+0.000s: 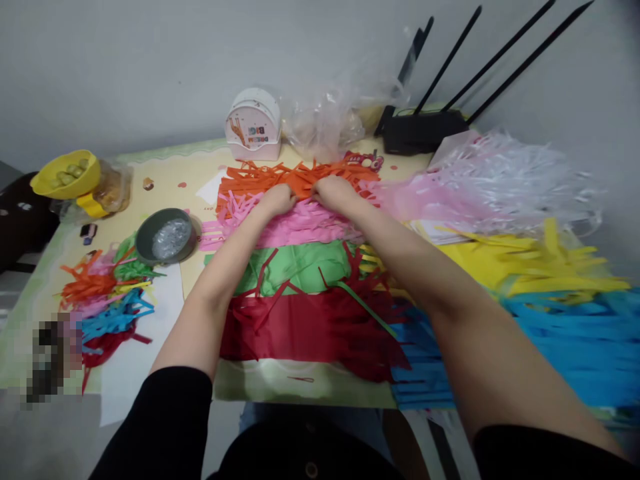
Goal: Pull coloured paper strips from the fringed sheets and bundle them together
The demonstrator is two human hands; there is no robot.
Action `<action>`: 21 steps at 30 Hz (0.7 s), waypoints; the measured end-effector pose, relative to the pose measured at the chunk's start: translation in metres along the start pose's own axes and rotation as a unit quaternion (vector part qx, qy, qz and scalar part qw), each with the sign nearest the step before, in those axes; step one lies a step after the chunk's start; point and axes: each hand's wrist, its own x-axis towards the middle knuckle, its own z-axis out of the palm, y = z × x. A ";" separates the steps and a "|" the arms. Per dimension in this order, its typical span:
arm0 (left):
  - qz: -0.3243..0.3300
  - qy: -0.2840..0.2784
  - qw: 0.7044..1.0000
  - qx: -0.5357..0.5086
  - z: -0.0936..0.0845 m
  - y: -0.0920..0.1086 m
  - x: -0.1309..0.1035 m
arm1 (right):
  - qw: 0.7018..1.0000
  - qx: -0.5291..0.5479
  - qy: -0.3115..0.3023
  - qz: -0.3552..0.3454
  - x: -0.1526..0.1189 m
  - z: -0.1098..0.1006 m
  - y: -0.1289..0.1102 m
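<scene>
Fringed orange strips lie at the back of the centre pile, with pink strips in front of them. My left hand is closed at the edge between orange and pink. Close to its right, my right hand is closed too, over the orange strips. What the fingers pinch is too small to make out. Nearer to me lie a green sheet and a dark red fringed sheet.
Left: grey bowl, yellow bowl, bundle of coloured strips. Back: white-pink box, plastic bag, black router. Right: white strips, yellow strips, blue strips.
</scene>
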 end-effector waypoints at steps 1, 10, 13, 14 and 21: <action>-0.004 -0.004 1.000 0.011 -0.002 0.000 0.001 | 1.000 0.006 0.003 0.008 0.000 -0.001 -0.001; -0.040 0.020 0.997 0.063 -0.008 0.010 0.005 | 0.998 0.041 0.019 0.033 -0.003 -0.006 -0.004; -0.062 0.046 0.995 0.070 -0.003 0.014 0.006 | 0.999 0.036 0.021 0.027 -0.009 -0.010 -0.005; -0.069 0.055 0.994 0.071 -0.001 0.015 0.007 | 0.999 0.031 0.026 0.019 -0.012 -0.011 -0.007; -0.113 0.077 0.989 0.052 -0.001 0.016 0.012 | 0.996 0.028 0.014 -0.083 -0.025 0.010 -0.051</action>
